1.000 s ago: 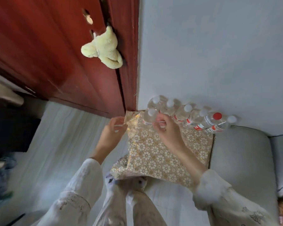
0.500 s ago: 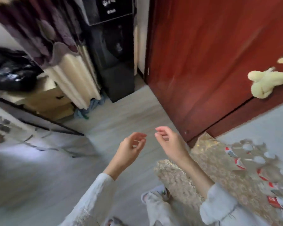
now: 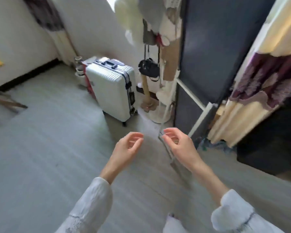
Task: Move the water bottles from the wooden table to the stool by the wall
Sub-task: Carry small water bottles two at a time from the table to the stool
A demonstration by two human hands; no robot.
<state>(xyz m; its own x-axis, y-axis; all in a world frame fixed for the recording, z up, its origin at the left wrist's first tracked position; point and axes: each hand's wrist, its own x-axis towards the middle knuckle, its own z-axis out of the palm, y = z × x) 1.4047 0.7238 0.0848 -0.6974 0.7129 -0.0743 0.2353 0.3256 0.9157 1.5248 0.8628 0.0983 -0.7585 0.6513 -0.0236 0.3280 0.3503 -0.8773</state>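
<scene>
The left hand and right hand hang side by side, fingers loosely curled, each grip empty.

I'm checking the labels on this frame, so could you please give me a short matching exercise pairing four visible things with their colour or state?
Column one:
1. suitcase
2. camera
3. left hand
4. floor

Column two:
A. hanging by a strap from the rack
B. loosely curled, holding nothing
C. white, standing upright
D. pale grey planks

Pairs: 1-C, 2-A, 3-B, 4-D
</scene>
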